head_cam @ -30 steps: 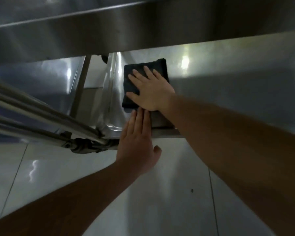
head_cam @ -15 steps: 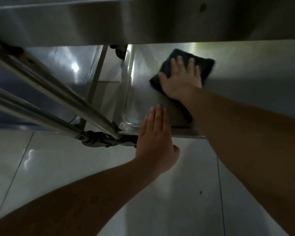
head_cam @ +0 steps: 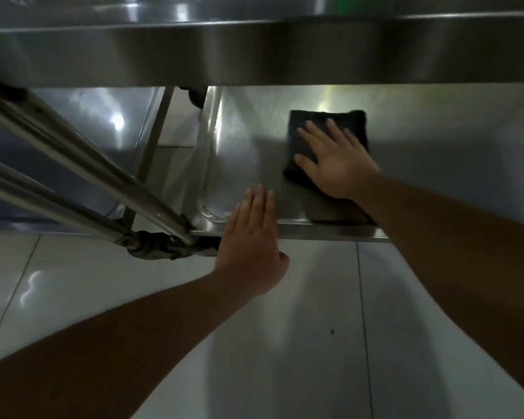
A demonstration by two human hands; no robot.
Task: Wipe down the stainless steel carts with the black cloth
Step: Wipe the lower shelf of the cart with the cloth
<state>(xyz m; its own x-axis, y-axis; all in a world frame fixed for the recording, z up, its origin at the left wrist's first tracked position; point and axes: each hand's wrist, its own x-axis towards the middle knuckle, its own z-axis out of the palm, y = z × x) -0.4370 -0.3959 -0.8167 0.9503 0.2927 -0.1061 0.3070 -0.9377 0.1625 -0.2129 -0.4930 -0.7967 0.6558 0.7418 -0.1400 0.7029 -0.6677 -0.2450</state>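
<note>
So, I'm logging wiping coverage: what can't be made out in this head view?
- Lower shelf: its far part hidden by the upper shelf; its right end lost in shadow.
- Black cloth: near part covered by the right hand.
- Left hand: its contact with the shelf's edge unclear.

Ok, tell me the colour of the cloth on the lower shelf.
Black cloth, shown best in the head view.

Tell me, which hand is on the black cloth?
The right hand. It lies flat on the black cloth on the cart's lower shelf. The left hand rests on the shelf's front edge, touching no cloth.
</note>
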